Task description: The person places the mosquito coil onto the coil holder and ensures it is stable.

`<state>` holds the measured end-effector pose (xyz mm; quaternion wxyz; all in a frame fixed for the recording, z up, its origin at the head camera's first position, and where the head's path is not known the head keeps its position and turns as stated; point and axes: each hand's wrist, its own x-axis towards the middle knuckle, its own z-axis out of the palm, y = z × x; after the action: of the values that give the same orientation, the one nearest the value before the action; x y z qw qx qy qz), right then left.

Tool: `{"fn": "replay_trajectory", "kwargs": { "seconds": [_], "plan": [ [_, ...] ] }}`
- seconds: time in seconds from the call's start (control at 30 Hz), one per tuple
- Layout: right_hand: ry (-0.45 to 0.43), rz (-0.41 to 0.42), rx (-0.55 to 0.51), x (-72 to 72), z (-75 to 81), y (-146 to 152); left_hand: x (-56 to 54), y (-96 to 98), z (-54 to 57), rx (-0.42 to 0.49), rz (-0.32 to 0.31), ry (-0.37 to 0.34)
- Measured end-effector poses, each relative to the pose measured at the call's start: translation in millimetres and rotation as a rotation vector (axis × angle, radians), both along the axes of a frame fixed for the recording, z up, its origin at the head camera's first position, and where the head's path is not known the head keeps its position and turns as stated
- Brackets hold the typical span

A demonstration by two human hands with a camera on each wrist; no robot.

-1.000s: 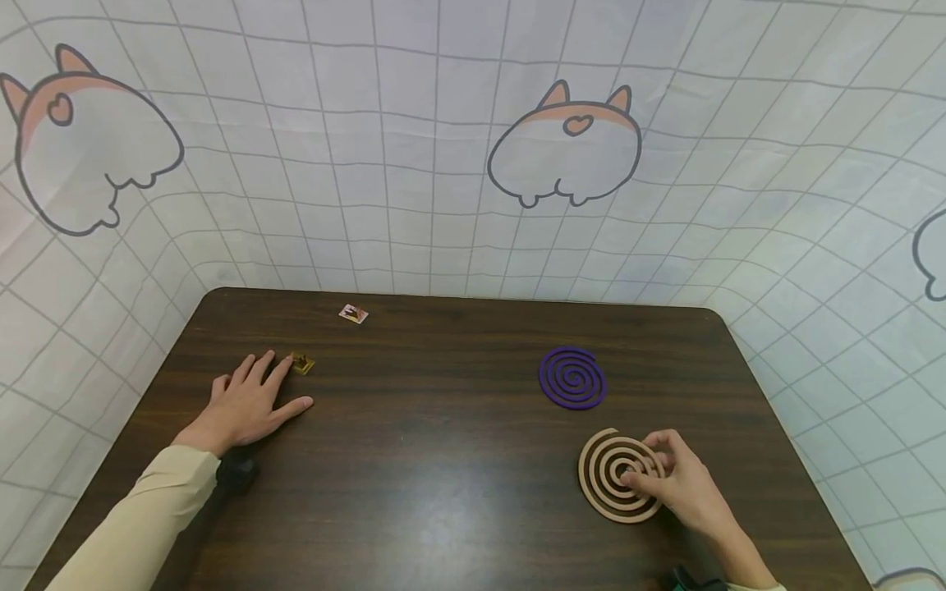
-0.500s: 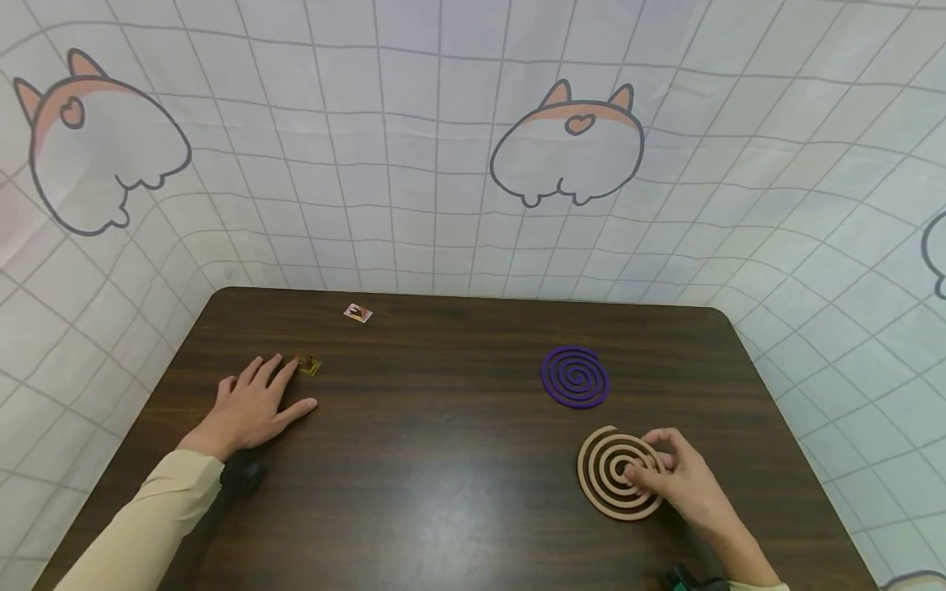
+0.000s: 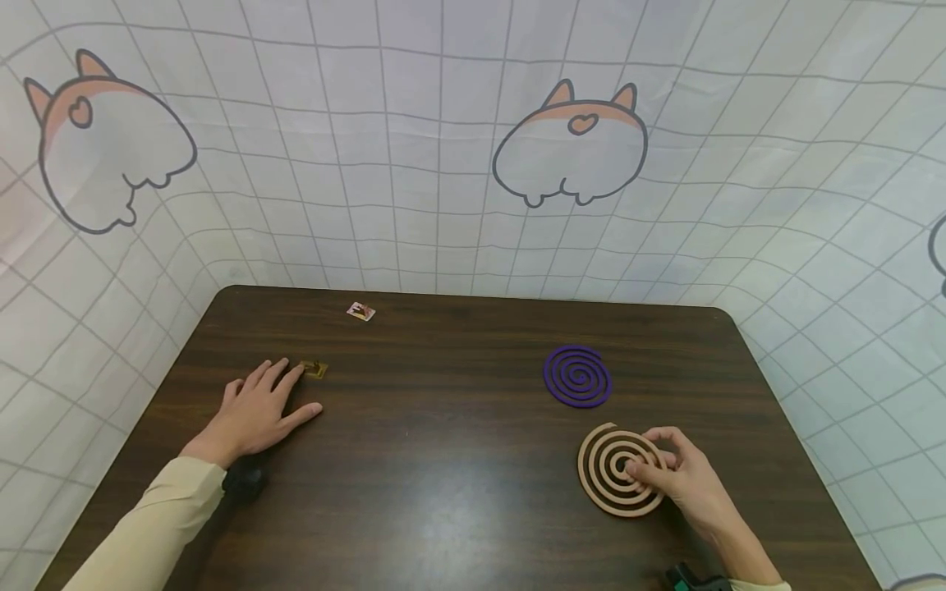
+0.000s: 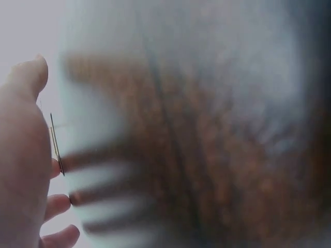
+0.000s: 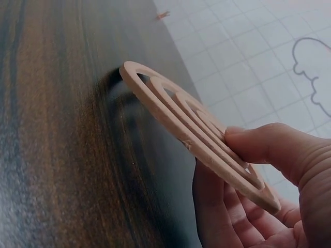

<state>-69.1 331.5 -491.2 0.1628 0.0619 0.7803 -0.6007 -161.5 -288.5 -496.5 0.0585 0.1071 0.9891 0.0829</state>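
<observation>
My right hand [image 3: 691,480] pinches a tan mosquito coil [image 3: 604,492], thumb on its upper face and fingers underneath. The coil [image 5: 160,111] is tilted in the right wrist view, its far edge close over the dark tabletop. Behind it on the table lies a purple mosquito coil [image 3: 578,376]. At the left, my left hand [image 3: 251,416] rests palm down with fingers spread and straight. Its index fingertip is right at a small flat gold-coloured piece [image 3: 318,369]. The left wrist view shows this piece edge-on as a thin line [image 4: 57,147] beside the fingers [image 4: 58,205].
A small picture card [image 3: 361,312] lies near the back edge of the dark wooden table [image 3: 443,427]. A white checked curtain [image 3: 414,164] with dog drawings hangs behind the table and along both sides.
The head view has shifted a little, so things sit slightly further right. The gold piece looks slightly turned by the left fingertip. The right hand keeps its pinch on the tan mosquito coil.
</observation>
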Motion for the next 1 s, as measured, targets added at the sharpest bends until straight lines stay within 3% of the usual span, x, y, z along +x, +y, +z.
{"fn": "replay_trajectory", "kwargs": {
  "seconds": [0.6,1.0],
  "plan": [
    [-0.002,-0.03,-0.009,-2.2,0.0,-6.0,13.8,-1.4,-3.0,0.012,-0.013,0.041],
    [-0.006,-0.05,-0.066,-7.1,0.5,-13.3,27.0,8.0,-3.1,0.025,-0.037,0.064]
  ]
}}
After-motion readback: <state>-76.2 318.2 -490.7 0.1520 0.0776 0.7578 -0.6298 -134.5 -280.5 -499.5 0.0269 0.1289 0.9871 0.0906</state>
